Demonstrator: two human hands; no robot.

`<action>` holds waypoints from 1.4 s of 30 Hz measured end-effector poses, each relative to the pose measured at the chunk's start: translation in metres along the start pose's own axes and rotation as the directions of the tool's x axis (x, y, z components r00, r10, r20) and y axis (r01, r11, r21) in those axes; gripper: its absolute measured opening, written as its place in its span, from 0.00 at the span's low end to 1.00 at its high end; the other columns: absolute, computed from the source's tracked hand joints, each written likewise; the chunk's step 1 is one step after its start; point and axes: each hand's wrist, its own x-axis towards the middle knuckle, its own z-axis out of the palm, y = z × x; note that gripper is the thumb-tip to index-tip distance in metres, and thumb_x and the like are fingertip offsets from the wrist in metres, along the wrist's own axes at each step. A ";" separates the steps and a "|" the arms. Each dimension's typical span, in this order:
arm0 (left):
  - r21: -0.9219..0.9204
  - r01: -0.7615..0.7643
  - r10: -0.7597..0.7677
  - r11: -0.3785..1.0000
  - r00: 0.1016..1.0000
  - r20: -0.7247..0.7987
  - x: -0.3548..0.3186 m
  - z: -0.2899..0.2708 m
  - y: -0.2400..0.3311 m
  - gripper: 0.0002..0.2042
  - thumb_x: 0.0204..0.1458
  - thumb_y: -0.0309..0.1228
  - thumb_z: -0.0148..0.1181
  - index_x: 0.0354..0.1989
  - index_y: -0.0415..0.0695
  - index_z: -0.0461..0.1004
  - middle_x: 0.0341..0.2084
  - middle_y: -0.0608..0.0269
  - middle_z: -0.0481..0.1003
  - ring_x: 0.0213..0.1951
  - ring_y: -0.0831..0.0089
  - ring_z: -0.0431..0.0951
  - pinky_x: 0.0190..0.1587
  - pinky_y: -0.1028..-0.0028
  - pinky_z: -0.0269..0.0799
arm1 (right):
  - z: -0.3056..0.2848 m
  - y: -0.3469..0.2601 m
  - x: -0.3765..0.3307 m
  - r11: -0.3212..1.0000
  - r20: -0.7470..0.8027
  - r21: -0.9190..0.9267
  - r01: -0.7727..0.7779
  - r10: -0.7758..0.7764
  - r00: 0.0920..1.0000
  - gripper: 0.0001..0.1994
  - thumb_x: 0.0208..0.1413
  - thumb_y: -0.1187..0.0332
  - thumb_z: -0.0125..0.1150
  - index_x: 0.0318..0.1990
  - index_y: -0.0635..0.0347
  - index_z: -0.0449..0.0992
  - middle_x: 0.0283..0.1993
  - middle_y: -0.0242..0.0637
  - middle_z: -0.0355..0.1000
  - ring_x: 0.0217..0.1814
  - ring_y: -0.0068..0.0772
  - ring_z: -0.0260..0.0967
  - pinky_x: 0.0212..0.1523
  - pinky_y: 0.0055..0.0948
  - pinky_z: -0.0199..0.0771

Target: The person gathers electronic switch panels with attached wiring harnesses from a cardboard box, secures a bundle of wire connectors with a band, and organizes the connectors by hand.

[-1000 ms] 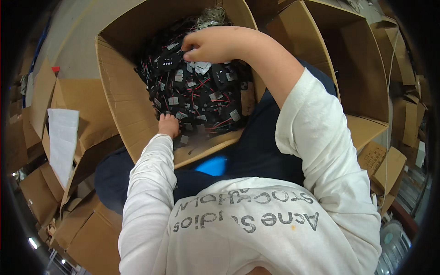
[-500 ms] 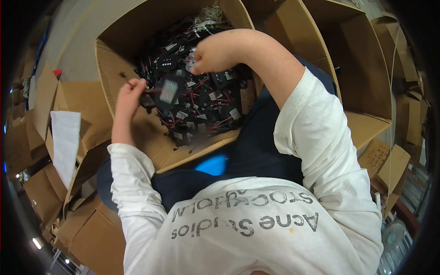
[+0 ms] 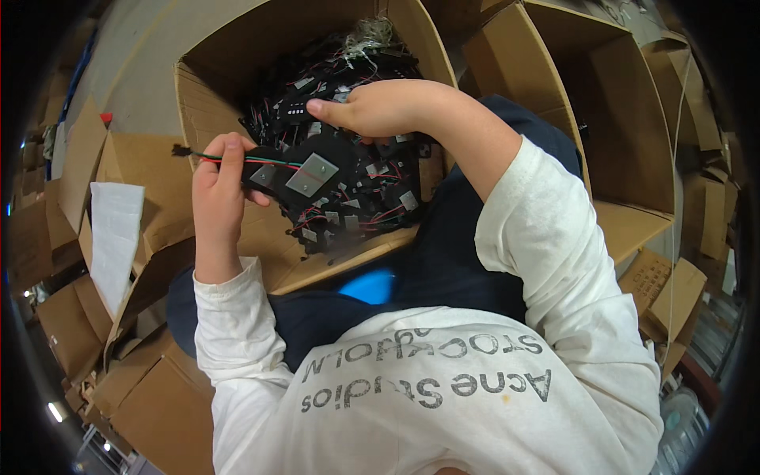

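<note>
My left hand (image 3: 222, 174) is closed on a black part with a metal plate (image 3: 313, 175), its thumb pressing red, green and black wires that end in a small dark connector (image 3: 182, 150). The part is held plate side up over the pile. Just beyond it, my right hand (image 3: 376, 109) hovers with its thumb stretched out to the left, apart from the fingers. Those fingers are mostly hidden under the hand, and I see nothing held in them. Below both hands lies a heap of similar black wired parts (image 3: 348, 214) inside a cardboard box (image 3: 198, 107).
Clear crumpled plastic (image 3: 368, 39) lies at the far end of the heap. More open cardboard boxes stand at the right (image 3: 625, 119) and left (image 3: 150, 174). A white foam sheet (image 3: 116, 237) leans at the left. A blue object (image 3: 368, 286) shows between my legs.
The black part in my left hand has turned and now shows its plate and wires sharply. My right hand has moved down a little, and its thumb has stretched out.
</note>
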 end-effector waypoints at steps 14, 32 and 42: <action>0.353 -0.544 0.624 0.761 0.762 -0.173 0.036 -0.037 -0.025 0.20 0.73 0.42 0.39 0.41 0.38 0.72 0.52 0.54 0.75 0.52 0.66 0.77 0.52 0.70 0.72 | -0.025 0.004 0.024 0.497 -0.274 0.703 0.510 -0.472 0.838 0.20 0.61 0.67 0.65 0.59 0.61 0.73 0.38 0.31 0.77 0.36 0.20 0.71 0.40 0.22 0.72; 0.529 -0.619 0.602 0.581 0.764 0.232 0.088 0.061 -0.006 0.17 0.60 0.25 0.52 0.57 0.31 0.68 0.56 0.46 0.69 0.57 0.52 0.68 0.62 0.62 0.62 | -0.036 0.002 0.047 0.665 -0.791 0.297 0.685 -0.231 0.567 0.12 0.58 0.64 0.67 0.41 0.65 0.82 0.37 0.40 0.81 0.39 0.34 0.79 0.41 0.29 0.76; 0.610 -0.329 -0.313 0.721 0.631 0.710 0.032 0.113 -0.281 0.21 0.53 0.29 0.61 0.56 0.42 0.72 0.44 0.42 0.77 0.49 0.49 0.78 0.52 0.58 0.73 | -0.067 0.013 -0.009 0.413 -0.681 0.574 0.707 -0.239 0.693 0.15 0.67 0.61 0.56 0.45 0.68 0.76 0.33 0.41 0.70 0.37 0.35 0.68 0.44 0.36 0.70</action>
